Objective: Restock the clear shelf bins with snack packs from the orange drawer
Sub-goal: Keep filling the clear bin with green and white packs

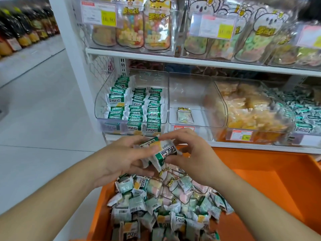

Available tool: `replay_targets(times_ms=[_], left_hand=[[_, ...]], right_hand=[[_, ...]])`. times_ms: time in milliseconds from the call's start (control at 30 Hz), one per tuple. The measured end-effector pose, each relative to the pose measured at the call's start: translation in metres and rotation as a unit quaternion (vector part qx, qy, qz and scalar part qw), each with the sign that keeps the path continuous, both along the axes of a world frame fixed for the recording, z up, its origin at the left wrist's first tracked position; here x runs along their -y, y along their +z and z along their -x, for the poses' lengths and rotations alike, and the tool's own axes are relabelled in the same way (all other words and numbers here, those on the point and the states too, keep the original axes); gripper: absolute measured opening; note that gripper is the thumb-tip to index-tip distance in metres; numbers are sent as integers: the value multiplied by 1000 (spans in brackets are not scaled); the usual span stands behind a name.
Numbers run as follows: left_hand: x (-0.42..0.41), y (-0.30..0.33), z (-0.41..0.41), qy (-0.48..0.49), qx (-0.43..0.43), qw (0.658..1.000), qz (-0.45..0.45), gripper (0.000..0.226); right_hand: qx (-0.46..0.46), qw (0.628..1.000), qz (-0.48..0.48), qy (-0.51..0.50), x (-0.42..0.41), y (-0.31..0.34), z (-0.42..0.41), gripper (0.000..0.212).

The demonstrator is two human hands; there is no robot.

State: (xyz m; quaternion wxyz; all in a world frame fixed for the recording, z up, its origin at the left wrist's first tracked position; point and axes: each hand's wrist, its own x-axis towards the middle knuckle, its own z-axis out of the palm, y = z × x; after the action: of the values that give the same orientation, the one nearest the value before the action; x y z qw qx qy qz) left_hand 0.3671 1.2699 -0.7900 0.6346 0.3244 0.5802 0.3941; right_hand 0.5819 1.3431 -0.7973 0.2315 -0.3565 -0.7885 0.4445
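Above the orange drawer [260,180], at the centre of the view, both hands are holding a small stack of green-and-white packs [157,150]. The left hand [119,157] is cupping the stack from nine o'clock, its fingers curling under and its thumb lying over the top. The right hand [189,153] is pinching the other end from three o'clock, fingertips on the wrapper. The packs are sitting slightly askew in the grip, tilting down toward five o'clock.

The matching bin [132,103] is standing at eleven o'clock from the hands, on the lower shelf, and is already showing three tidy rows of the same packs. The bin beside it [194,101], at one o'clock, is holding only a single pastel pouch [184,114]. More loose packs are lying in a heap [159,209] in the drawer at six o'clock.

To do this step well, I would say the hands should be squaring the stack first, so the edges line up and the labels face one way, then carrying it level toward eleven o'clock. Lowering it onto a shorter row, not dropping it, should keep the rows from toppling. A loose grip risks the bottom pack slipping out.
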Motion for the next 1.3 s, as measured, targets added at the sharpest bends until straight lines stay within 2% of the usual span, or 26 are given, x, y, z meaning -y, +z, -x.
replay_targets(times_ms=[67,200,233,300,433,567,633,733,933,1000,1100,1167,1233,1300], left_hand=[[-3,-4,-2,15,5,1000,-9,67],[-8,-10,-8,78,25,996,-36,60],[-8,-10,-10,83,19,996,-40,59],[-7,-12,-13,72,9,996,-44,66],[-8,-13,-12,50,0,998,-45,73],[-9,-8,-7,75,6,996,-42,57],[-8,-7,-4,72,-15,997,-35,54],[-4,-6,-3,29,-44,998,-27,67],[0,-26,-23,-30,-52,998,-10,41],[-1,-38,-25,-34,-66,997,-11,36],[-4,-57,-24,-42,-96,994,10,36],[-6,-75,-22,-37,-121,991,34,38],[-8,-93,-21,-31,-148,987,52,47],[-12,-111,-22,-11,-139,987,81,60]], right_hand=[[-13,999,15,-35,-3,-5,2,64],[-93,972,164,-138,-1,-14,5,42],[-93,964,192,-156,-1,-18,6,45],[-78,961,208,-167,0,-23,7,52],[-121,954,222,-161,-3,-22,4,26],[-150,947,231,-167,-10,-12,-5,34],[-114,964,205,-129,-11,-2,-10,34],[-11,989,112,-97,-10,2,-12,43],[18,998,-5,-53,0,-12,-3,11],[6,998,-5,-64,-6,-21,-2,8],[10,988,63,-140,-20,-44,-10,13],[89,980,71,-163,-29,-70,-18,15],[202,967,61,-144,-37,-105,-29,16],[288,948,70,-119,-39,-136,-39,19]])
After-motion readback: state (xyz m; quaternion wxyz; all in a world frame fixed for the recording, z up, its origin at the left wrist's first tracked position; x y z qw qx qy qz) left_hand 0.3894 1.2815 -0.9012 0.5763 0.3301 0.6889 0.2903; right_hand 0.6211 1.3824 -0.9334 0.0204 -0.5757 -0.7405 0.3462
